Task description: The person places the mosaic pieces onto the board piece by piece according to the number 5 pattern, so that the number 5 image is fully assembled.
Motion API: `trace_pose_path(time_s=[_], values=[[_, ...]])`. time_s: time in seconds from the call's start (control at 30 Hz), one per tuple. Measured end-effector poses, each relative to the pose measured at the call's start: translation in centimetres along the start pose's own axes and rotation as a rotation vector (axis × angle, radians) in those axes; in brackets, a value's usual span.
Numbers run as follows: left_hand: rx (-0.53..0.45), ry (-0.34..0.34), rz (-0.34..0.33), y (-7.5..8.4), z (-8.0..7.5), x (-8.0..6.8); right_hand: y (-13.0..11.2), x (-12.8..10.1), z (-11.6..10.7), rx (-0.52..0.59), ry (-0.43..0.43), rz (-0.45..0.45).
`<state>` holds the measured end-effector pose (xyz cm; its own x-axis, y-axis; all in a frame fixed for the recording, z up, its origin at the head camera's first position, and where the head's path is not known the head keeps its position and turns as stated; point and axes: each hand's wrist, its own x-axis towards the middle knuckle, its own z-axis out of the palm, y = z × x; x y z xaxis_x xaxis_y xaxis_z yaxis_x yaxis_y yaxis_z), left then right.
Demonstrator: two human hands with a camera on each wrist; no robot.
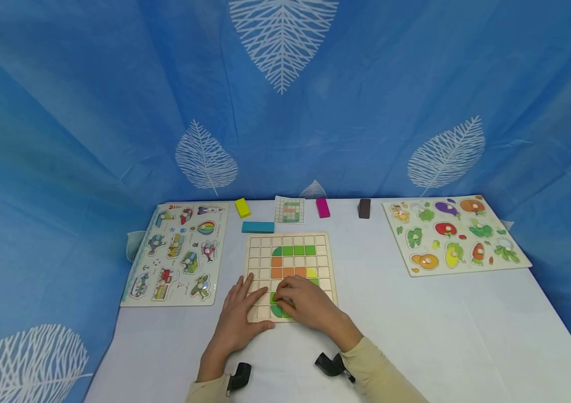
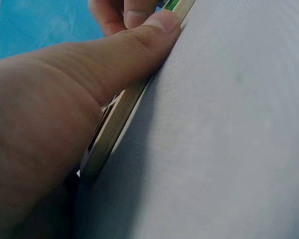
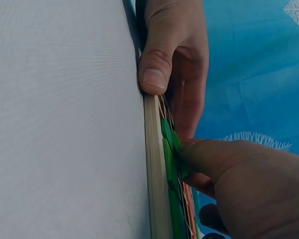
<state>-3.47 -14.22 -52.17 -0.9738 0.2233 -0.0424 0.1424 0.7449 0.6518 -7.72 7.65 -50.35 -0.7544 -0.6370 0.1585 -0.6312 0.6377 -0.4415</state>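
Both hands meet on the grid board (image 1: 289, 263): left hand (image 1: 239, 316) rests flat, right hand (image 1: 307, 305) pinches a green tile (image 3: 168, 144).

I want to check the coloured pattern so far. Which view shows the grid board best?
The head view: the grid board lies face-up, its green and orange tiles visible, with the left hand and right hand on its near edge. Both wrist views show only its wooden edge side-on, the right wrist view adding green tile edges.

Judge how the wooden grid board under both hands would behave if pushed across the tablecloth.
The wooden grid board looks stiff: its edge stays straight in the wrist views. Lying flat, it would probably slide rather than tip, perhaps dragging on the white tablecloth. Its green tiles seem loosely seated, so a jolt might shift them; the left hand braces its edge.
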Motion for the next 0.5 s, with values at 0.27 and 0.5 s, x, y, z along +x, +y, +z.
trace_pose_path(time_s=[0.27,0.5], values=[[0.005,-0.006,-0.007,-0.04,0.11,0.05,0.11,-0.02,0.35,-0.03,0.017,-0.012],[0.009,-0.001,0.002,-0.1,0.18,0.05,-0.03,-0.17,0.41,-0.112,0.025,-0.035]])
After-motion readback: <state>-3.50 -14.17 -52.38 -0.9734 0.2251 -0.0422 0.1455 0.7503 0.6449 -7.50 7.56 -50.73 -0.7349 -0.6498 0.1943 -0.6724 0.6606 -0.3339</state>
